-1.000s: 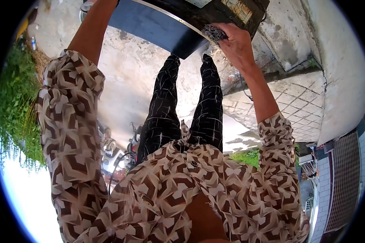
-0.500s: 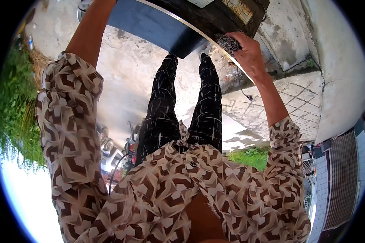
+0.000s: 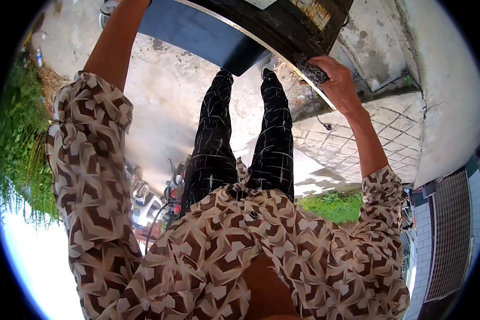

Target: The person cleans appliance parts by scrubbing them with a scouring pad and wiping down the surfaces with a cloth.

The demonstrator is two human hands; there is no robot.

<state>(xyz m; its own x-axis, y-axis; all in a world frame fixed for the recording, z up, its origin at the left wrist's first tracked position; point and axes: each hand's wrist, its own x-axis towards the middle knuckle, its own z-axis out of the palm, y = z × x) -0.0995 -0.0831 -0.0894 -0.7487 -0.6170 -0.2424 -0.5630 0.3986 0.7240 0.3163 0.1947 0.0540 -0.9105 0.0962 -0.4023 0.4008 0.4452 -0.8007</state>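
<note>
My right hand (image 3: 340,84) is closed around a grey steel wool scourer (image 3: 313,73). It presses the scourer against the grimy dark side of a large appliance (image 3: 272,29), close to its pale, curved edge. Brown stains and light label patches mark that side. Below the edge, the appliance has a glossy blue-black panel (image 3: 197,38). My left forearm (image 3: 114,45) reaches up past the panel's left end, and the hand itself is cut off by the top of the view.
A thin cable (image 3: 321,114) with a plug hangs below the appliance's right part. My feet stand on stained concrete (image 3: 160,106). A pale wall (image 3: 448,96) rises at the right, plants (image 3: 24,133) grow at the left, and parked motorbikes (image 3: 149,202) are behind me.
My right hand has slid a little right and down along the appliance's edge with the scourer. My left arm has shifted slightly left.
</note>
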